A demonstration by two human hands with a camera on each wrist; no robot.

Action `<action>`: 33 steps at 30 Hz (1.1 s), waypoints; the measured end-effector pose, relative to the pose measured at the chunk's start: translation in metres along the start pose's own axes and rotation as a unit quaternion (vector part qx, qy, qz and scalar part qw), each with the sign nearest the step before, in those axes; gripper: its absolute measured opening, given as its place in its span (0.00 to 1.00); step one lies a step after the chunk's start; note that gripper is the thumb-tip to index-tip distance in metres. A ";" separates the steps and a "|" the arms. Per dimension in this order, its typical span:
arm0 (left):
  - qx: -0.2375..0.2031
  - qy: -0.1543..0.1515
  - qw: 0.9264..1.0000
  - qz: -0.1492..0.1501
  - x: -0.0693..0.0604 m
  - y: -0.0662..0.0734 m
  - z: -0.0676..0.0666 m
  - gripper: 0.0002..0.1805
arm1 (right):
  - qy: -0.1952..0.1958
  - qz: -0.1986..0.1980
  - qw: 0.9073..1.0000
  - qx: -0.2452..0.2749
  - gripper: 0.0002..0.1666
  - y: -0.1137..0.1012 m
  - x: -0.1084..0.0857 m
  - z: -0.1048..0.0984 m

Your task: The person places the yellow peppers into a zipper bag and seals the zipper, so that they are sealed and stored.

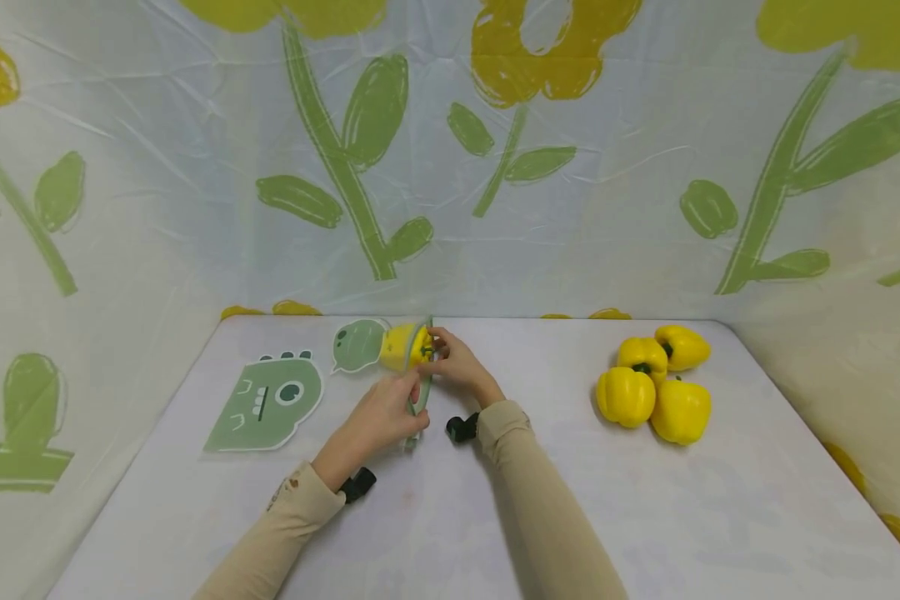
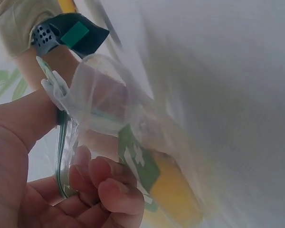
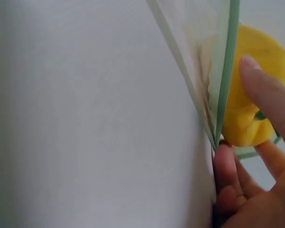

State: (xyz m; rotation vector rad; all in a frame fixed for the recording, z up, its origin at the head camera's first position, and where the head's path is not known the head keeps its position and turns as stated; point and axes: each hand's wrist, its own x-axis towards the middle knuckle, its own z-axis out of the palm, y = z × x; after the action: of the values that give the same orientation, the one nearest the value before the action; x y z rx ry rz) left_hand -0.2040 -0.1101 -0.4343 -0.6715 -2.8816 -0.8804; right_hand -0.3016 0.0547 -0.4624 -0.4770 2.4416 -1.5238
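Observation:
A clear zip bag with a green dinosaur print (image 1: pixel 281 404) lies flat, its mouth on the right side held open. My left hand (image 1: pixel 381 414) grips the near part of the bag's mouth; in the left wrist view its fingers (image 2: pixel 118 194) curl by the green zip strip. One yellow bell pepper (image 1: pixel 397 346) is partly inside the mouth, stem end facing right. My right hand (image 1: pixel 461 362) holds that pepper at its stem end. From the right wrist, the thumb lies over the pepper (image 3: pixel 256 61), with the other fingers below, near the bag's green edge (image 3: pixel 225 71).
Several yellow bell peppers (image 1: pixel 626 397) sit grouped on the right of the white table (image 1: pixel 765 500). A fabric backdrop (image 1: pixel 615 192) with printed flowers rises behind the table. Each wrist wears a black camera mount (image 1: pixel 358 485).

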 end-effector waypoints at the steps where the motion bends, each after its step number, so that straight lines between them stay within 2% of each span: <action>1: 0.004 0.002 1.000 0.004 0.000 -0.001 0.000 0.17 | 0.003 0.002 1.000 -0.001 0.43 -0.001 0.000 0.001; 4: 0.006 0.006 1.000 0.009 0.000 -0.001 0.000 0.17 | 0.011 0.005 1.000 0.007 0.44 0.003 0.005 0.005; 10: 0.000 0.005 1.000 0.000 0.001 -0.001 0.001 0.16 | 0.009 -0.006 1.000 0.028 0.42 0.006 0.005 0.003; 18: 0.004 0.002 1.000 0.007 0.000 -0.001 0.001 0.16 | 0.005 -0.012 1.000 -0.014 0.39 0.002 0.003 0.005; 23: 0.008 -0.006 1.000 -0.001 -0.001 -0.002 0.000 0.15 | 0.008 -0.006 0.999 -0.044 0.40 0.000 0.002 0.009; 26: 0.008 -0.011 1.000 -0.004 -0.002 -0.002 -0.001 0.15 | 0.005 0.000 0.999 -0.048 0.41 -0.001 0.001 0.009; 33: 0.002 -0.017 1.000 0.011 -0.002 -0.003 -0.002 0.14 | -0.011 -0.010 0.999 -0.038 0.42 0.001 -0.001 0.008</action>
State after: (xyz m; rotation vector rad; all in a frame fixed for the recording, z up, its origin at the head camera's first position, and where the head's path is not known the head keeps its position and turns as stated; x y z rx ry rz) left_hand -0.2031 -0.1141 -0.4346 -0.7239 -2.8983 -0.8676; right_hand -0.2983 0.0488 -0.4662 -0.5326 2.4918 -1.4297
